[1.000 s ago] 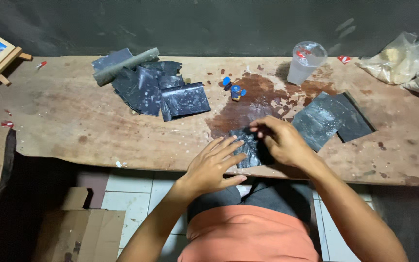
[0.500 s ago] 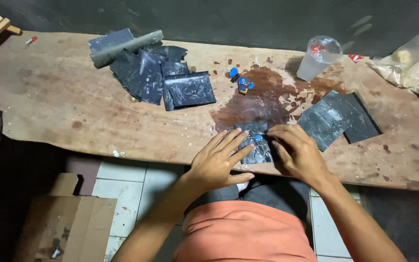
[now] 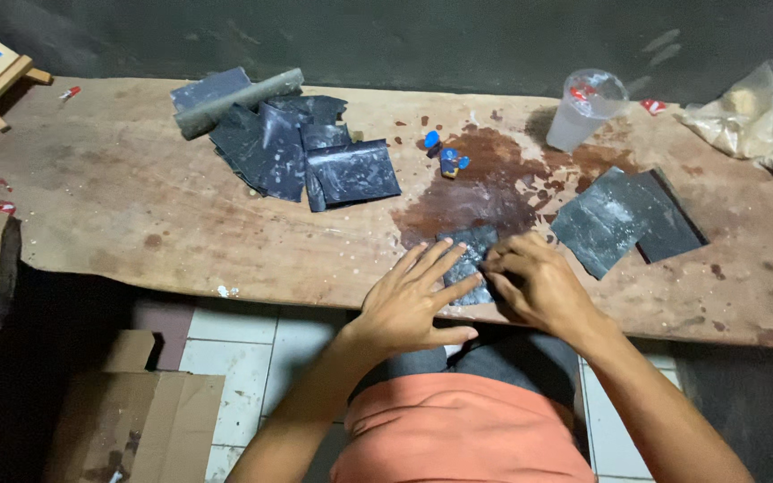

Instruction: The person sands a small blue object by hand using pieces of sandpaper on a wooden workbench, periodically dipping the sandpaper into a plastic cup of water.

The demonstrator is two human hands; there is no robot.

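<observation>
A small dark grey abrasive sheet [image 3: 467, 246] lies on the wet brown patch near the front edge of the wooden table [image 3: 118, 206]. My left hand [image 3: 413, 295] rests flat on the sheet's left part with its fingers spread. My right hand [image 3: 539, 284] sits at the sheet's right edge, its fingers curled down and pressed against the sheet. Whatever may be under those fingertips is hidden. The two hands almost touch over the sheet.
A pile of dark sheets [image 3: 301, 152] and a grey roll [image 3: 239, 103] lie at the back left. Two more sheets [image 3: 624, 219] lie to the right. Small blue pieces [image 3: 445, 156], a plastic cup [image 3: 583, 107], clear bags [image 3: 753, 112] and a cardboard box [image 3: 136, 411] below.
My right hand has come down from above the sheet onto its right edge. Both hands and the sheet have shifted slightly toward the table's front edge.
</observation>
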